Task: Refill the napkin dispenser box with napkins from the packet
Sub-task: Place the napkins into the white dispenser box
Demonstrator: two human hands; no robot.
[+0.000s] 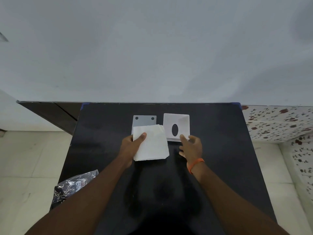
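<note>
- Counter (105,133): black, glossy top, reaching from the wall to the lower edge of the view and carrying all the items below.
- Left forearm: bare, running up from the lower left corner toward the middle of the counter.
- Right forearm: bare, running up from the lower right, wearing an orange band (194,165) at the wrist.
- Packet (74,185): dark printed plastic, lying crumpled at the counter's left near edge, partly overhanging it.
- Napkins (152,145): white stack, lying over the near part of the grey plate.
- Dispenser box (176,127): white square with a dark oval slot, sitting just right of the napkins.
- Grey plate (144,121): two dark holes showing at its far corners.
- Left hand (132,145): gripping the stack's left edge, thumb lying on top, fingers underneath.
- Right hand (191,146): holding nothing, fingers loosely spread, fingertips reaching the box's near edge.
</note>
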